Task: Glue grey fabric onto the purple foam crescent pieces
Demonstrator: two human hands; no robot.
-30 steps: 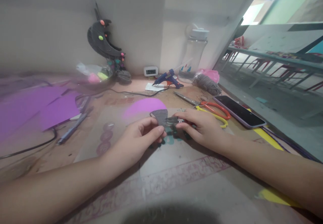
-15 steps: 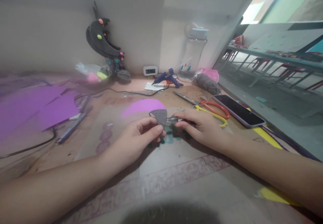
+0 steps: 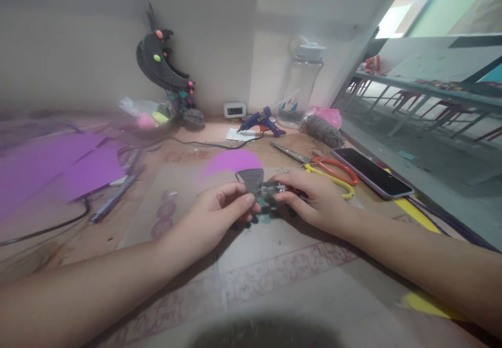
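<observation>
A small fan-shaped piece covered in grey yarn [image 3: 253,178] is pinched between the thumb and fingers of my left hand [image 3: 225,204]. My right hand [image 3: 308,196] closes its thumb and forefinger on a small silver-and-dark metal piece [image 3: 274,188], whose exact kind I cannot make out. That metal piece meets the narrow right side of the yarn-covered piece. Just behind, a purple disc [image 3: 233,160] lies on the work mat [image 3: 251,269]. My fingers hide part of both held things.
Orange-and-yellow-handled scissors [image 3: 333,173] and a phone [image 3: 372,173] lie right of my hands. Farther back are a blue glue gun [image 3: 261,122], a small clock [image 3: 234,110], a water bottle [image 3: 300,87] and grey yarn [image 3: 323,131]. Purple sheets [image 3: 90,165] and a pen [image 3: 113,199] lie left.
The yarn-covered piece and the metal piece have shifted slightly right together with my fingers. The whole view has also moved a little. Both hands keep their grip.
</observation>
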